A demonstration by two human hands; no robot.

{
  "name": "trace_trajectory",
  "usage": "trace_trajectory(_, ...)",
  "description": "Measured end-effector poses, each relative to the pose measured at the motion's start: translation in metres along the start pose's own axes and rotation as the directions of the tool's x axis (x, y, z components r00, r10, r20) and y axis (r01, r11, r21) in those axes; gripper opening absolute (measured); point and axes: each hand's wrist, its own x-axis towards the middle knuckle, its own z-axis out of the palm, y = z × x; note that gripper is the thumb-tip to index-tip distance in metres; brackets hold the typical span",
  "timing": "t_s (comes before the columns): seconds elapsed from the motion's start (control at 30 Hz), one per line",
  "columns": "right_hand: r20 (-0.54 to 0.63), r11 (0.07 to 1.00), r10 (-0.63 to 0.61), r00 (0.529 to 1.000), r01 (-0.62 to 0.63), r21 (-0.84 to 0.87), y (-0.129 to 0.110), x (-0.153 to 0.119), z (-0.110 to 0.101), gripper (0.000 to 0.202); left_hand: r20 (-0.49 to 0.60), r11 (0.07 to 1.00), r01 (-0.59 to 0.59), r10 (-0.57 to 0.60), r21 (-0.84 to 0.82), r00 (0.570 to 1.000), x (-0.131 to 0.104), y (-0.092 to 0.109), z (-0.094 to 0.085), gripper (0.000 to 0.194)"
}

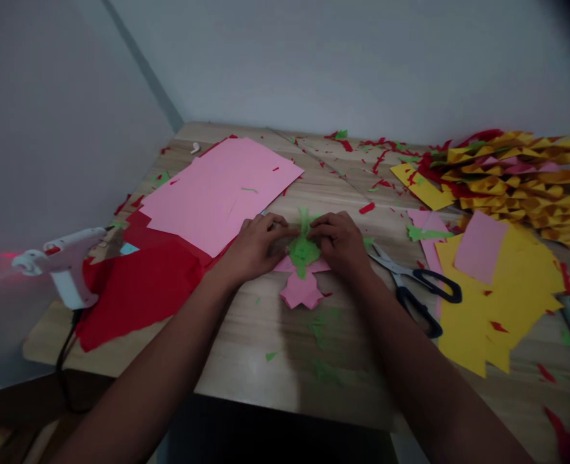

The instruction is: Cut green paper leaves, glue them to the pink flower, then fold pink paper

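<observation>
A folded pink paper shape (302, 291) lies near the middle of the wooden table, with crumpled green tissue paper (304, 250) on its upper part. From the left, my left hand (262, 246) has its fingers curled at the tissue's edge. My right hand (339, 243) pinches the tissue from the other side, fingers bent. The green tissue sticks up between both hands. Some of the pink paper is hidden beneath the tissue and my fingers. Open scissors (413, 280) with dark handles rest just right of my right hand.
Pink sheets (227, 190) and red paper (140, 290) lie left, beside a white glue gun (67, 264) with a cord. Yellow sheets (517, 290), a pink piece (481, 246) and folded yellow paper pieces (521, 174) are at right. Red and green scraps litter the table (251, 361).
</observation>
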Motion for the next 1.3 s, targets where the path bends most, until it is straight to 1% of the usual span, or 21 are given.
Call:
trace_trajectory(0.1,0.037,1.0,-0.005,0.999,0.006,-0.021,0.002,-0.0005,0.0024,0.039,-0.03,0.999,0.018,-0.019,-0.033,0.999,0.0001,0.0006,0.0003,0.052)
trace_trajectory(0.17,0.061,1.0,-0.011,0.998,0.012,-0.02,0.0025,-0.0002,0.0041,0.041,-0.043,0.999,0.016,-0.018,-0.046,0.999,0.0001,0.0002,0.0003,0.053)
trace_trajectory(0.33,0.107,1.0,-0.01,0.994,0.012,-0.023,0.0024,0.0009,0.0052,0.041,0.022,1.0,0.0,0.001,-0.016,1.0,0.0003,-0.0002,-0.001,0.04)
trace_trajectory(0.4,0.107,1.0,-0.018,0.994,0.019,-0.01,0.0022,0.0014,0.0046,0.041,0.018,1.0,0.002,-0.002,-0.01,1.0,0.0004,-0.0002,-0.0009,0.035)
trace_trajectory(0.47,0.084,1.0,-0.023,0.996,0.022,0.01,0.0015,0.0017,0.0033,0.04,-0.003,1.0,0.007,-0.007,-0.011,1.0,0.0004,-0.0005,-0.0002,0.028)
trace_trajectory(0.53,0.037,1.0,-0.016,0.999,0.015,0.023,0.0004,0.0013,0.0013,0.037,-0.022,1.0,0.01,-0.01,-0.017,1.0,0.0004,-0.0008,0.0006,0.022)
trace_trajectory(0.6,0.007,1.0,-0.011,1.0,0.011,0.022,-0.0003,-0.0001,-0.0005,0.036,-0.029,1.0,0.013,-0.014,-0.027,0.999,0.0007,-0.0009,0.0012,0.02)
trace_trajectory(0.8,0.078,1.0,0.003,0.997,-0.002,-0.007,0.002,-0.0042,0.0007,0.04,-0.03,1.0,0.01,-0.011,-0.018,0.999,0.0014,-0.0003,0.0011,0.018)
trace_trajectory(0.87,0.089,1.0,-0.001,0.996,0.002,-0.006,0.0024,-0.0038,0.0015,0.039,-0.03,1.0,0.013,-0.013,-0.02,0.999,0.0011,0.0001,0.0006,0.02)
trace_trajectory(0.93,0.074,1.0,-0.004,0.997,0.004,0.0,0.0019,-0.0029,0.0017,0.038,-0.037,1.0,-0.001,0.001,-0.019,0.999,0.0006,0.0005,0.0001,0.024)
trace_trajectory(1.0,0.021,1.0,0.019,1.0,-0.019,0.003,0.0013,-0.0018,0.0015,0.037,-0.039,0.999,-0.04,0.039,-0.019,0.998,0.0003,0.0007,-0.0001,0.027)
trace_trajectory(1.1,-0.045,0.998,0.068,0.997,-0.068,-0.006,0.0012,-0.0007,0.0019,0.036,-0.006,0.996,-0.085,0.085,-0.029,0.996,0.0002,0.0007,0.0006,0.027)
trace_trajectory(1.2,-0.035,0.997,0.074,0.997,-0.074,-0.014,0.002,-0.0001,0.0032,0.033,0.016,0.996,-0.088,0.088,-0.026,0.996,0.0004,0.0008,0.0019,0.027)
trace_trajectory(1.3,-0.034,0.997,0.08,0.996,-0.081,-0.009,0.0023,0.0005,0.0038,0.031,0.004,0.995,-0.096,0.096,-0.032,0.995,0.0008,0.0016,0.0026,0.03)
